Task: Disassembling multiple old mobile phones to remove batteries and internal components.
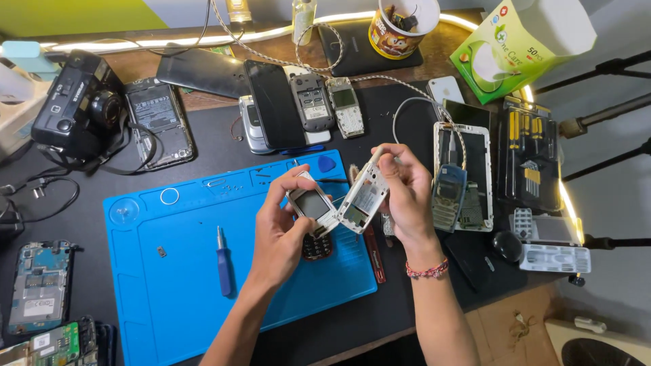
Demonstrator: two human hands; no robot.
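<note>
While a bare circuit board in a blue frame [41, 288] lay at the far left edge of the dark table [88, 224], a black compact camera [78, 102] sat above it near the back. Further right, a blue silicone work mat [176, 285] covered the table's middle, with a small blue-handled screwdriver [223, 261] lying on it, well apart from both hands. Over the mat's right part, the left hand [281, 237] was closed around a small silver candybar phone body with a grey screen [312, 207], fingers wrapped behind it and the thumb pressed along its upper edge. Just beside it, nearly touching, the right hand [407, 193] pinched a white plastic phone housing shell [365, 196] between thumb and fingertips, tilted toward the phone. Under the hands a dark keypad piece [317, 247] rested on the mat. To the right lay a blue old-style phone [449, 196] and a black tray of yellow-tipped tools [529, 152].
</note>
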